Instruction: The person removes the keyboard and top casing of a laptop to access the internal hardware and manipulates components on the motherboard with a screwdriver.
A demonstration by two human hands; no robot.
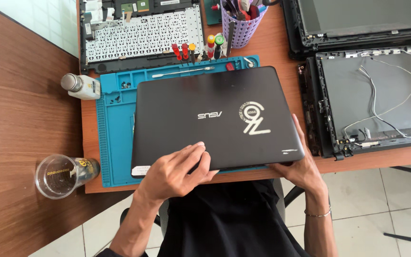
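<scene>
A closed black laptop (217, 121) lies lid-up on a blue repair mat (115, 138) at the near edge of the orange-brown surface (274, 52). The left hand (177, 171) rests flat on the lid's near-left corner, fingers (193, 151) spread and gripping nothing; the right hand (300, 166) cups the near-right corner, thumb under the edge and fingers along the side. By the look of it, the machine is being settled or squared on the mat, and any further handling would call for a firm two-handed hold at those corners. The lid carries silver lettering at its centre, a round white emblem to the right, a small pale sticker at the near-left corner and a thin silver badge near the right one. Behind the mat stand red- and yellow-handled screwdrivers (186, 50) and a purple tool cup (241, 26). A white bottle (82, 86) sits left of the mat; a clear glass with yellow print (63, 175) lies on the darker table (20, 119).
</scene>
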